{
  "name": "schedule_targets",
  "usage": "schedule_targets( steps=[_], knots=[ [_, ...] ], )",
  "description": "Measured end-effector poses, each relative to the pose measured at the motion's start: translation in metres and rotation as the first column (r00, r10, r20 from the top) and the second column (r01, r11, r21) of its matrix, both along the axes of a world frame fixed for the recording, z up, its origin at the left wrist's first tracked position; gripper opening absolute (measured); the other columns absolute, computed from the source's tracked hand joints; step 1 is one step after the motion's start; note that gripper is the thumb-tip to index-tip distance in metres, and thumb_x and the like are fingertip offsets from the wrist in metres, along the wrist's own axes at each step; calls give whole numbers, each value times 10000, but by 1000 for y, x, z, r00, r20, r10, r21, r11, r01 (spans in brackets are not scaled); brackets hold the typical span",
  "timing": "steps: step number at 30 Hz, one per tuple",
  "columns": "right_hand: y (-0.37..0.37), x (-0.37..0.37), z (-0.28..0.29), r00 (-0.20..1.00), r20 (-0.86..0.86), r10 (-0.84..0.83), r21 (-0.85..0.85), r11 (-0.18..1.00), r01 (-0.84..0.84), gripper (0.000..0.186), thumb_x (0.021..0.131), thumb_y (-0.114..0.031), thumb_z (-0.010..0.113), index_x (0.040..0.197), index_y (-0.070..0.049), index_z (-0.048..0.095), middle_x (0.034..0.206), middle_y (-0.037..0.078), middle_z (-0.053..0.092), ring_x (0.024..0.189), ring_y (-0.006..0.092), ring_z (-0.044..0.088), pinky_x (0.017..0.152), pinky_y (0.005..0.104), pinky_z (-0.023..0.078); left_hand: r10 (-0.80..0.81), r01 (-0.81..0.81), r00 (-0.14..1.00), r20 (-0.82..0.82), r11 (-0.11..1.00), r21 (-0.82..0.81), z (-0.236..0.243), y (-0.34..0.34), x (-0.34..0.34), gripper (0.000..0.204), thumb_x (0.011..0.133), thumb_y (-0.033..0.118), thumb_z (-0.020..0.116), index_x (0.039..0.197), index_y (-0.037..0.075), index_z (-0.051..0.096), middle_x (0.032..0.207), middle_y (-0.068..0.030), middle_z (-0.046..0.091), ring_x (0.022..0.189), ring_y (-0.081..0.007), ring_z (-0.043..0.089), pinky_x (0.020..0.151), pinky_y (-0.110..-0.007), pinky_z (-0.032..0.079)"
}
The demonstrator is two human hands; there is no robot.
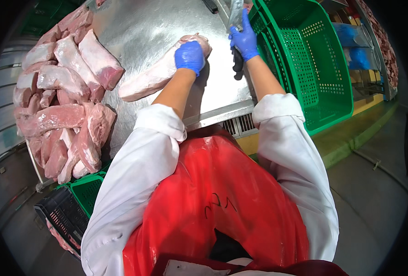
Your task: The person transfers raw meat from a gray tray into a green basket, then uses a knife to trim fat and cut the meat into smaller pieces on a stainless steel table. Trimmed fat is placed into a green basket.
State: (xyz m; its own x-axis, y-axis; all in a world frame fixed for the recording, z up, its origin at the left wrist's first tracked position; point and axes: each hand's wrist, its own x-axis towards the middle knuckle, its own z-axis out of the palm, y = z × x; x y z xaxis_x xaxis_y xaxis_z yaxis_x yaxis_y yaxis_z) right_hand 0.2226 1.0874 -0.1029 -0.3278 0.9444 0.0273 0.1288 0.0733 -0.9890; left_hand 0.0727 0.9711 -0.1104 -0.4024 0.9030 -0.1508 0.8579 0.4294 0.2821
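Observation:
My left hand [189, 57], in a blue glove, grips the upper end of a long pale piece of meat [146, 80] lying diagonally on the steel table [121, 27]. Near the table's right edge, my right hand [245, 40], also gloved in blue, is closed on a knife [235, 16]; its broad blade points away from me and its black handle shows below the hand. A heap of pink meat pieces [59, 117] covers the table's left part. A dark handle [209, 6] lies at the far edge.
Green perforated crates [325, 103] stand to the right, beside blue bags [358, 57] and a rack of meat scraps [385, 60]. At lower left are another green crate [84, 193] and a black crate [61, 216] with meat in it. A red apron [213, 184] covers my front.

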Motion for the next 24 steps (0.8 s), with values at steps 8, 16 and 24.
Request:
schedule_targets(
  steps=[8,16,24],
  knots=[
    [-77,-17,-31,963,63,262,-133,959,-252,805,933,-93,577,1595,-329,185,655,64,602,479,108,542,450,288,496,288,-310,936,202,947,87,2,-14,-35,396,780,376,700,893,-3,728,903,-249,703,867,-374,699,795,-411,549],
    [-143,39,-52,763,96,639,-230,760,-608,796,933,-119,503,1596,-362,134,1097,205,657,582,228,650,575,357,567,340,-409,859,383,906,113,-6,-14,-59,249,785,263,706,757,16,717,737,-152,707,678,-242,691,650,-366,532],
    [-109,-21,-16,738,150,658,-280,744,-606,805,921,-104,501,1603,-330,138,712,96,637,559,164,609,555,311,539,226,-464,623,749,878,120,29,-15,-79,204,850,176,688,774,-13,675,676,-70,649,581,-148,608,551,-288,481]
  ],
)
